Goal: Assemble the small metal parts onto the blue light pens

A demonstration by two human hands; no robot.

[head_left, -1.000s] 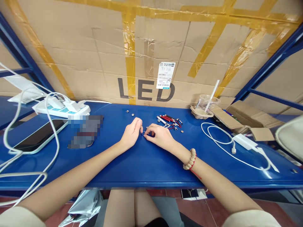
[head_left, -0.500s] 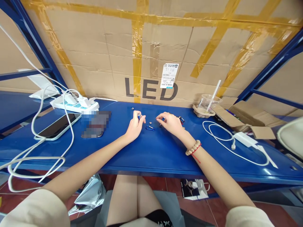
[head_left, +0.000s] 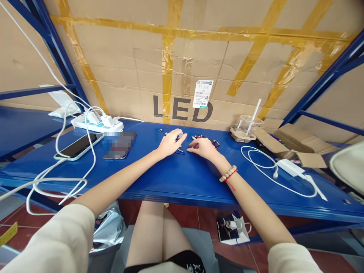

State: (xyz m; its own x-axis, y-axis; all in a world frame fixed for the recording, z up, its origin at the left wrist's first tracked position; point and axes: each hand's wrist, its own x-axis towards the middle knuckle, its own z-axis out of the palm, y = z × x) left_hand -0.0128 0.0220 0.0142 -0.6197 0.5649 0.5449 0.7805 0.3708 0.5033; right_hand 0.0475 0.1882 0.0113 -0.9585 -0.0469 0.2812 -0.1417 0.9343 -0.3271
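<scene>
My left hand (head_left: pixel 171 144) is curled low over the blue tabletop, thumb and forefinger bent around a small greyish-blue thing that I cannot make out. Just below its fingertips lies a small blue carabiner (head_left: pixel 180 152), partly covered. Close by on the right, my right hand (head_left: pixel 204 147) rests near the surface with bent fingers, a gap showing between thumb and forefinger. No held thing is visible in it. Behind that hand lie several small red, black and metal pieces (head_left: pixel 215 143). A tiny metal piece (head_left: pixel 160 130) sits behind my left hand.
At left are a power strip (head_left: pixel 98 123) with chargers, a phone (head_left: pixel 79 147), a blurred dark object (head_left: pixel 119 145) and looping white cables. A plastic cup (head_left: pixel 247 127), an open cardboard box (head_left: pixel 298 140) and a white cable (head_left: pixel 258 172) lie right. A large carton (head_left: pixel 136 68) stands behind.
My left hand has moved right, over the carabiner and the small round piece, which is now hidden. My right hand's fingers have curled lower. The view has shifted slightly.
</scene>
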